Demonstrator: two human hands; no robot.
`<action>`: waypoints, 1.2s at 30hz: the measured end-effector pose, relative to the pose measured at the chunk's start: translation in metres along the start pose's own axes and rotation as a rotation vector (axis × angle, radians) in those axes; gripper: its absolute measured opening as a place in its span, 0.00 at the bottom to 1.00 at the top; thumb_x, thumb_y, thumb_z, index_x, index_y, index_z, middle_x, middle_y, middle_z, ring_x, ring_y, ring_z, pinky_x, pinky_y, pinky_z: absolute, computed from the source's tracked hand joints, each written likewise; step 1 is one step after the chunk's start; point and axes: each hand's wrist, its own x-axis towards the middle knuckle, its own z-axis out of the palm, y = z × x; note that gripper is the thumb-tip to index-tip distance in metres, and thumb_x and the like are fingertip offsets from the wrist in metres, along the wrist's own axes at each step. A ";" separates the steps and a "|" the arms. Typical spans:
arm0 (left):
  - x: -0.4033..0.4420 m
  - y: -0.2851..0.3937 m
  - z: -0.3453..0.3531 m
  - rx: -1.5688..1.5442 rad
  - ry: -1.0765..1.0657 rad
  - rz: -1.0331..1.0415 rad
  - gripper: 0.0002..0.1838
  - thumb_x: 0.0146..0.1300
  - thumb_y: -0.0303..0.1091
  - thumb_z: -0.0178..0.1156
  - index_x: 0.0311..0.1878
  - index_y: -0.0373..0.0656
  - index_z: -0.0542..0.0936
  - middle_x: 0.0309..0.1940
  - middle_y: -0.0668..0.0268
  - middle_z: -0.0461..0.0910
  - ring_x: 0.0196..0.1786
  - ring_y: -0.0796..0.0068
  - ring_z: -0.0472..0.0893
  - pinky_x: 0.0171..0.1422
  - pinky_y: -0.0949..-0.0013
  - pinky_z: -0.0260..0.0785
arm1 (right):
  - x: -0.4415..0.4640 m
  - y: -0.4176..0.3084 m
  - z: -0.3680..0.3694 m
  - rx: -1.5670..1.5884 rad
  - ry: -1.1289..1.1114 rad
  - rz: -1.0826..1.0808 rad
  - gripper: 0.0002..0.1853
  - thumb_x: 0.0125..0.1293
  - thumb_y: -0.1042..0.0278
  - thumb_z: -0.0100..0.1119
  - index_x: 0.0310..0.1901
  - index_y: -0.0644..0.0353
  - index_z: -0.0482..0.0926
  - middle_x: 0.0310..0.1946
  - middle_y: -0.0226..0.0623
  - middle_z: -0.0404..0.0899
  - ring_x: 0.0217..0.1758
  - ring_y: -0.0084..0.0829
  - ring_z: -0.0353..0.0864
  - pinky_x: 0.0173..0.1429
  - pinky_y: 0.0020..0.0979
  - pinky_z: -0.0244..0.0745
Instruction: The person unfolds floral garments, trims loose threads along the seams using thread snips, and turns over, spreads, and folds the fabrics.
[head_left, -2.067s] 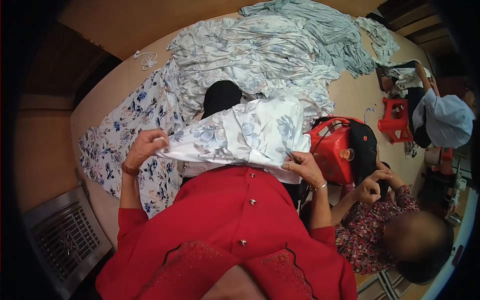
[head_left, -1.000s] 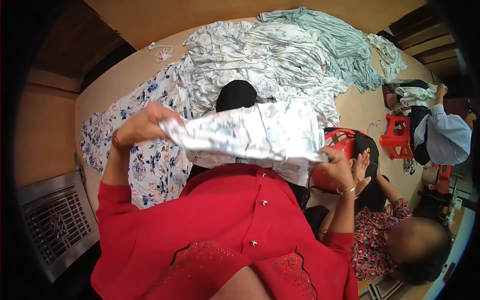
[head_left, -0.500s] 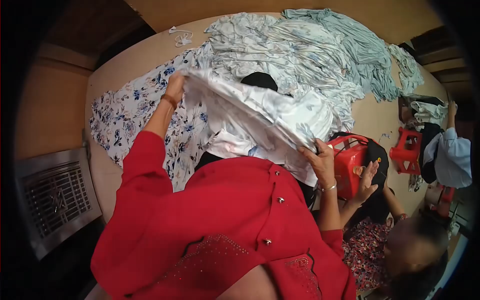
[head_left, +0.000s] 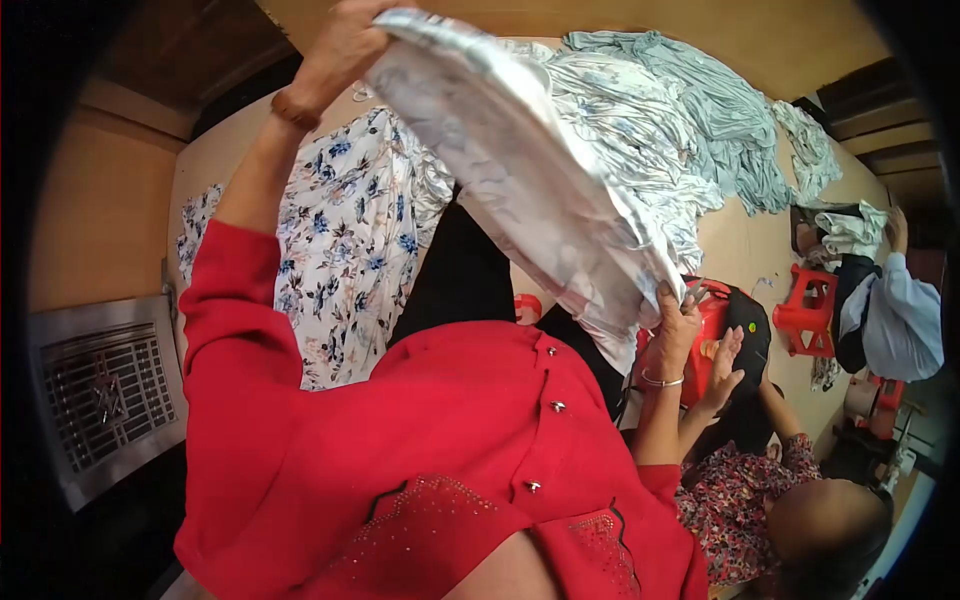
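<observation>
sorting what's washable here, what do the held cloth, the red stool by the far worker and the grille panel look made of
Held cloth: thin woven or knit fabric, smooth with slight sheen; it drapes and folds softly. Fibre unclear.
Red stool: probably moulded plastic, uniformly coloured with cut-out openings.
Grille panel: likely metal, grey with dull shine on its frame and bars.
</observation>
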 end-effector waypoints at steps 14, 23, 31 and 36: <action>-0.145 -0.091 -0.015 0.333 -1.016 -0.345 0.23 0.43 0.39 0.65 0.43 0.39 0.78 0.37 0.62 0.79 0.42 0.67 0.77 0.50 0.68 0.66 | -0.040 -0.019 0.003 -0.430 -0.582 0.199 0.11 0.44 0.73 0.67 0.30 0.66 0.76 0.24 0.26 0.75 0.25 0.18 0.70 0.31 0.23 0.65; -0.112 0.015 0.228 -0.290 -0.841 -0.140 0.37 0.50 0.47 0.59 0.59 0.35 0.62 0.57 0.51 0.64 0.58 0.58 0.66 0.63 0.66 0.54 | -0.042 0.041 0.046 -0.560 -0.645 0.008 0.16 0.48 0.61 0.65 0.35 0.63 0.77 0.20 0.39 0.75 0.23 0.28 0.74 0.31 0.26 0.67; -0.116 0.072 0.151 -0.709 -1.291 -0.559 0.18 0.52 0.37 0.59 0.43 0.34 0.77 0.30 0.68 0.78 0.31 0.84 0.73 0.37 0.77 0.66 | -0.016 0.014 0.006 -0.275 -0.153 0.066 0.15 0.53 0.62 0.60 0.37 0.66 0.78 0.27 0.30 0.77 0.28 0.18 0.71 0.34 0.21 0.67; -0.113 0.074 0.102 -0.757 -1.319 0.048 0.10 0.53 0.35 0.59 0.34 0.38 0.78 0.24 0.60 0.78 0.25 0.64 0.77 0.29 0.68 0.66 | 0.075 0.073 -0.029 -0.368 0.175 0.180 0.21 0.53 0.55 0.61 0.33 0.71 0.78 0.26 0.31 0.76 0.28 0.21 0.71 0.33 0.24 0.66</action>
